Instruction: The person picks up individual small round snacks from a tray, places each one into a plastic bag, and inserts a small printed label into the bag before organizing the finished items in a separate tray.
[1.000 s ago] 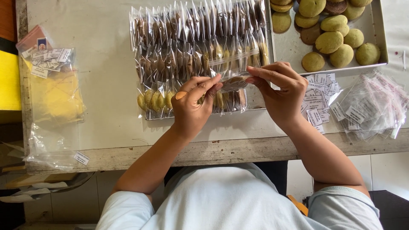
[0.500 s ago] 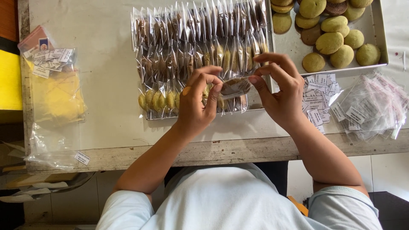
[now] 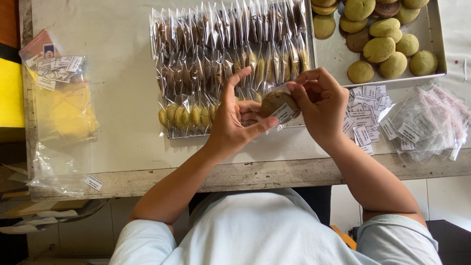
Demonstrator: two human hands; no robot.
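Far left on the pale worktop: clear plastic bag with yellow contents, small white paper labels on top. Centre: rows of cookies sealed in clear wrappers, standing side by side. Left hand and right hand meet just in front of those rows, both gripping one brown round cookie in a clear wrapper, held above the worktop; left thumb and fingers underneath, right fingers curled over its right edge. Far right: metal tray of green and brown loose cookies. Near it: loose white labels, then a pile of empty clear bags.
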